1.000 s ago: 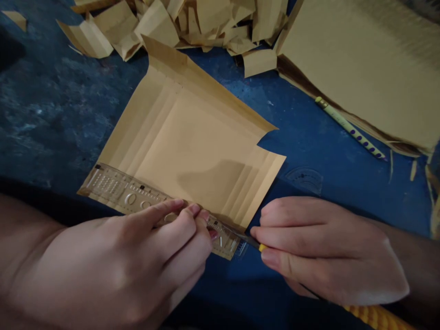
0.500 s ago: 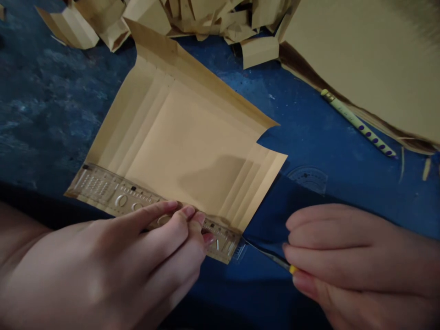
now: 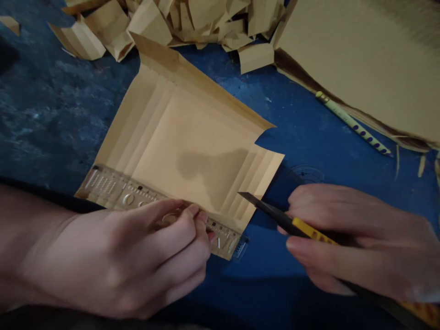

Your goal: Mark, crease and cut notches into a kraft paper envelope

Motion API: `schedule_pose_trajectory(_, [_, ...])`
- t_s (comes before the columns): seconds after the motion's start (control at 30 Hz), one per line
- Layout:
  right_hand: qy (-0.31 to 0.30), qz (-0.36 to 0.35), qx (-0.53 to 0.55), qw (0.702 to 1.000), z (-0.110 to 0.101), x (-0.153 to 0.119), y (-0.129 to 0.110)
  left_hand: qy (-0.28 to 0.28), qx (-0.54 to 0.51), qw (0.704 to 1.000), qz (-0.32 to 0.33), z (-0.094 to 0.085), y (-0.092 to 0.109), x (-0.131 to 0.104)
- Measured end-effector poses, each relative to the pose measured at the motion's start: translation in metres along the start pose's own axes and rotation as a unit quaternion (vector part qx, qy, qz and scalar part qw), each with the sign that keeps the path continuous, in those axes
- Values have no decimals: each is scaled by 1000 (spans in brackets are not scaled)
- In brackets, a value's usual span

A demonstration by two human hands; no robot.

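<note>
A creased sheet of brown paper (image 3: 185, 133) lies on the blue surface, its upper edge curled up. Across its lower edge rests a clear ruler (image 3: 113, 183), whose right end sticks out past the paper. My left hand (image 3: 147, 256) presses the ruler down, fingertips bunched together on it. In my right hand (image 3: 350, 243) is a yellow and black craft knife (image 3: 271, 211), gripped between thumb and fingers. Its blade points left, raised over the paper's right part. My left palm hides the middle of the ruler.
Cut brown paper scraps (image 3: 206, 23) are heaped at the top. A large stack of brown paper (image 3: 360, 59) fills the upper right, with a green pen (image 3: 354, 124) along its edge. A clear protractor (image 3: 305, 174) lies right of the sheet.
My right hand has turned and lifted the knife; its blade has moved from the ruler's right end up and left over the paper. My left hand stays on the ruler.
</note>
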State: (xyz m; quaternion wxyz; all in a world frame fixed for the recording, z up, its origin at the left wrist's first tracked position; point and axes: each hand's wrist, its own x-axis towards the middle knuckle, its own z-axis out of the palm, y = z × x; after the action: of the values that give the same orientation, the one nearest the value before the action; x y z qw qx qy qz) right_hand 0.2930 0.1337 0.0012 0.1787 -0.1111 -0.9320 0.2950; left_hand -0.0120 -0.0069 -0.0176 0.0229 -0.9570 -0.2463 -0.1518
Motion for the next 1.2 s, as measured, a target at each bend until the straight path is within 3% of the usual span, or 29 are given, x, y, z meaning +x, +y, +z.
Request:
schedule_pose_trajectory(0.1, [-12, -71, 1, 997, 7, 3, 5, 12, -43, 997, 55, 0, -11, 4])
schedule_pose_trajectory(0.2, [-46, -51, -37, 997, 5, 3, 2, 8, -63, 994, 92, -1, -18, 9])
schedule_pose_trajectory(0.27, [-45, -34, -43, 997, 3, 2, 0, 10, -74, 994, 82, -2, -19, 13])
schedule_pose_trajectory(0.37, [-29, -63, -24, 997, 5, 3, 1, 8, -97, 993, 63, -1, -20, 17])
schedule_pose_trajectory(0.53, [-31, -70, -3, 997, 13, 10, 10, -48, -114, 986, 108, 0, -24, 20])
schedule_pose_trajectory(1.2, [-17, -49, -7, 999, 12, 10, 9, -40, -124, 982, 135, -4, -28, 24])
